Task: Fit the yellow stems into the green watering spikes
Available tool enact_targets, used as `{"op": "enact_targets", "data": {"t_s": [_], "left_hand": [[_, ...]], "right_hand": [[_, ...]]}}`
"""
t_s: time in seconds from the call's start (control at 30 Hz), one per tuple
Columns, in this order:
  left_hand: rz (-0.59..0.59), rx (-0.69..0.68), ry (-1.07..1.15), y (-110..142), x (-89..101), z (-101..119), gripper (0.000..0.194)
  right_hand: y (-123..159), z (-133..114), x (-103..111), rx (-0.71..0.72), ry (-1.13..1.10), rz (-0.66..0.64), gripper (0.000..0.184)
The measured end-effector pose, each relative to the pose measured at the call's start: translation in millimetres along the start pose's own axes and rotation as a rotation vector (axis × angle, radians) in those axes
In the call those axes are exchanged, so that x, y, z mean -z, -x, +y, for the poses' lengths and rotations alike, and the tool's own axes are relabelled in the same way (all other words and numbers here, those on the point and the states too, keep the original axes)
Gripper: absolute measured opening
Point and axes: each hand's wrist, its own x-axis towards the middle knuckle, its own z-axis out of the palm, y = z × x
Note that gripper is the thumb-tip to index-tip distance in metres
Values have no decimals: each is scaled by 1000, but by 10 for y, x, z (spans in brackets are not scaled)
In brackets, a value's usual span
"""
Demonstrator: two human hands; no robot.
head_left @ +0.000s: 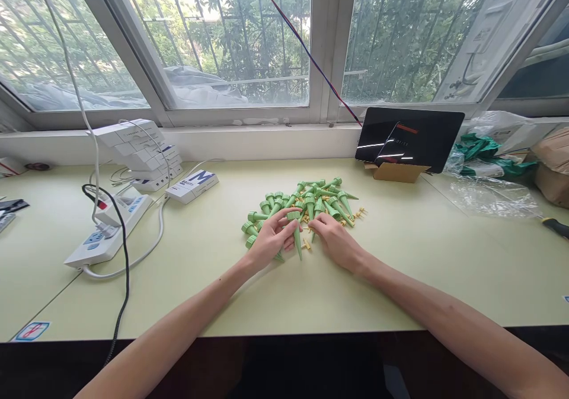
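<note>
On the pale yellow-green desk (178, 292), the left hand (274, 236) grasps one green, tapered plastic spike (297, 236), its tip downward, before the pile of similar green spikes (310, 200), and the right hand (326, 230) touches this pile, but I cannot tell what its fingers hold.

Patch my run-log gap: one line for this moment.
left hand: holds green spike; right hand: at spike pile, grip unclear; screen: behind pile
</note>
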Motion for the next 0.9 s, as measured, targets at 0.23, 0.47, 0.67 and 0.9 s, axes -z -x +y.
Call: {"op": "enact_targets", "data": {"t_s": [0.23,0.47,0.67,0.9], "left_hand": [[4,-21,47,-11,5,-12,41],[7,-13,78,-19,10,-15,42],[6,24,113,-10,-14,28,41],[-16,57,188,-4,-10,61,37]], "right_hand": [[-29,2,45,-5,-116,198,21],[-25,-23,66,17,-210,278,19],[-18,-33,61,37,-247,293,17],[-16,-52,71,71,-226,290,16]]}}
